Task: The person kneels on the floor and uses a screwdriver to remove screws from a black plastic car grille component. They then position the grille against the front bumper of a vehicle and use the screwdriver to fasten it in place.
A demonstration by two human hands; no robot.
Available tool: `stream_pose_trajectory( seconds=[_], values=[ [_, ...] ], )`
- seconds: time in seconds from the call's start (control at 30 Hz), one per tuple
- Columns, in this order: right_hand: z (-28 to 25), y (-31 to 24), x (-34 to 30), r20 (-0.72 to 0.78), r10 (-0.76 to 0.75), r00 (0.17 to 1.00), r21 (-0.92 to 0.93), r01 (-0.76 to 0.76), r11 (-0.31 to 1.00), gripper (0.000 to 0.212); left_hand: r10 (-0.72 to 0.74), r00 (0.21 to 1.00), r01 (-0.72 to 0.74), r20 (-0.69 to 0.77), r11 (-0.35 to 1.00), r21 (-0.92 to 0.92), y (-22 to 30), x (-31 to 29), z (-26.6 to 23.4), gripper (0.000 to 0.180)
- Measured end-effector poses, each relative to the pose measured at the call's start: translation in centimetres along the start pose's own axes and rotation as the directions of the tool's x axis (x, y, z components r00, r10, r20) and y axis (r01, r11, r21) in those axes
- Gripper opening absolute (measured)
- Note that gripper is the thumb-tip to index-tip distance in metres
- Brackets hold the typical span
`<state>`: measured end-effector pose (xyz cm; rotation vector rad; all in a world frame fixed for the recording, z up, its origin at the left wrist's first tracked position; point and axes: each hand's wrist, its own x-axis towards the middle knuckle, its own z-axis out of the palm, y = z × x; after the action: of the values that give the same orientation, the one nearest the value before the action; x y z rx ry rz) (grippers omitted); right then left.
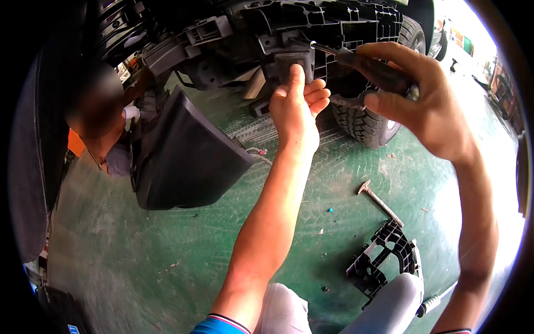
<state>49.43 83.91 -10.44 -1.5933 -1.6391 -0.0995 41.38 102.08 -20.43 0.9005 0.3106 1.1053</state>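
My left hand point(297, 108) grips a black rectangular block point(293, 58) at the underside of a vehicle's front end. The thumb presses its near face, and the other fingers curl behind it. My right hand point(425, 92) is closed around the dark handle of a screwdriver point(384, 73). Its metal shaft points left, with the tip end beside the top of the block, against black plastic framework point(356, 28). Exactly what the tip meets is too dark to tell.
A large dark bumper panel point(189, 156) hangs at the left, loose wires at its edge. Another person point(105, 117) crouches behind it. A tyre point(361, 122) stands right of my left hand. On the green floor lie a hammer point(381, 203) and a black lattice bracket point(378, 256).
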Motion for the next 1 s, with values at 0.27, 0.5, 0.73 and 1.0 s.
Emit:
stream_pose_trajectory(
  seconds=[0.27,0.5,0.73,1.0],
  values=[
    [-2.2,0.5,-0.3,0.105,-0.215,0.971,-0.500,0.239,0.833,0.055,-0.010,0.998,0.014,0.070,0.998,-0.060,-0.3,-0.3,0.6,0.041],
    [3.8,0.6,-5.1,-0.047,-0.081,0.996,-0.414,0.054,0.909,0.026,0.071,0.940,0.004,0.333,0.976,-0.219,-2.6,2.2,-3.0,0.028],
    [1.3,5.9,-15.8,-0.076,0.052,0.996,-0.335,-0.075,0.939,0.032,0.064,0.825,-0.284,0.562,0.906,0.315,-9.1,-6.5,-7.6,0.013],
    [3.0,9.3,-21.4,-0.079,0.148,0.986,-0.179,-0.160,0.971,0.039,-0.757,0.375,-0.324,0.535,0.434,0.841,-25.9,-34.5,-29.6,0.047]
  ],
)
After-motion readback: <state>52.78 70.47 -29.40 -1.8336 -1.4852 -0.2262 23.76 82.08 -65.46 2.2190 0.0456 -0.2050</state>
